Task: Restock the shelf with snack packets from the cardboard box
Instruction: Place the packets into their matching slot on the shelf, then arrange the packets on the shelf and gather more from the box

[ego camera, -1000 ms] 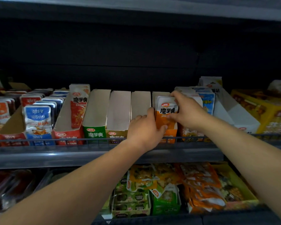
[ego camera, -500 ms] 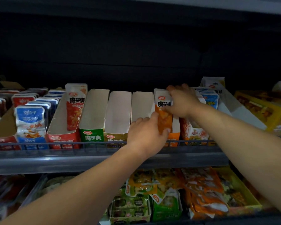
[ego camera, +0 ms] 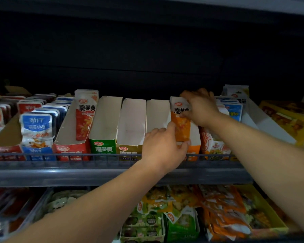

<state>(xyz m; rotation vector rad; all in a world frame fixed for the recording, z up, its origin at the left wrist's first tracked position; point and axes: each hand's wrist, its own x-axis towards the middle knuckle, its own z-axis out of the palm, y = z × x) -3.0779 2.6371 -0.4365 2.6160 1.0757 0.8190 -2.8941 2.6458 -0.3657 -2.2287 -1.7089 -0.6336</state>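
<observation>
Just past centre toward 3 o'clock: orange packet (ego camera: 180, 123), upright, standing in the orange display box (ego camera: 194, 137) on the upper shelf (ego camera: 60, 172). Right hand (ego camera: 200, 107) at the packet's 1 o'clock, grip pinched on its white top, fingers covering part of the printed lettering. Left hand (ego camera: 162, 148) at the packet's 7 o'clock, grip curled round its lower end, thumb tucked under the bottom corner; probably catching the box's front wall too, though hard to tell with the palm in the way. Box label mostly hidden behind that hand and the wire rail.

Toward 9 o'clock from the orange box, three display boxes side by side showing bare pale inner walls: third box (ego camera: 158, 114) with its front hidden by the left hand, then tan box (ego camera: 128, 149), then green box (ego camera: 102, 148). Next at 9 o'clock, red box (ego camera: 68, 148) with a single red packet (ego camera: 85, 113) upright inside. Beyond, rows of blue packets (ego camera: 36, 127), the far ones dim.

At 3 o'clock, yellow box (ego camera: 286, 123), blurred and cut by the frame edge. At 6 o'clock, lower shelf packets (ego camera: 223, 207), loose and dim, partly crossed by both forearms.
</observation>
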